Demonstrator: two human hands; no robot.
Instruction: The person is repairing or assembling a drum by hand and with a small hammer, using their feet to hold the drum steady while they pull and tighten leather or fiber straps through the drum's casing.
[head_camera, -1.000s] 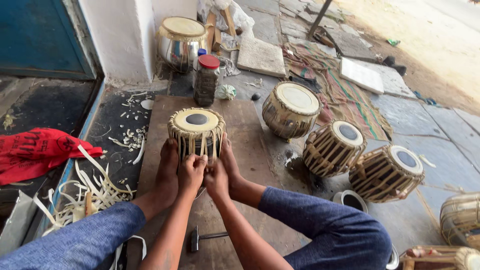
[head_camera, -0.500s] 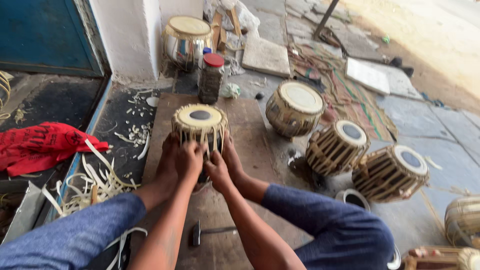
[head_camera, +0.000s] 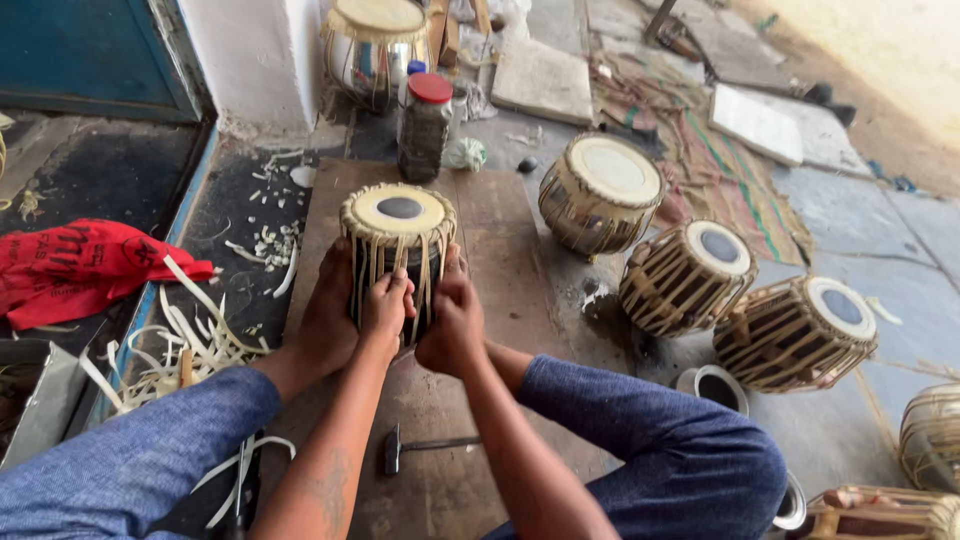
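In the head view, a small laced drum (head_camera: 398, 250) is stood upright on a wooden board (head_camera: 500, 260) on the floor, braced between bare feet. The left hand (head_camera: 385, 310) and right hand (head_camera: 455, 325) are clenched on its straps. It is judged rigid, fairly heavy, best gripped by its ribbed lacing.
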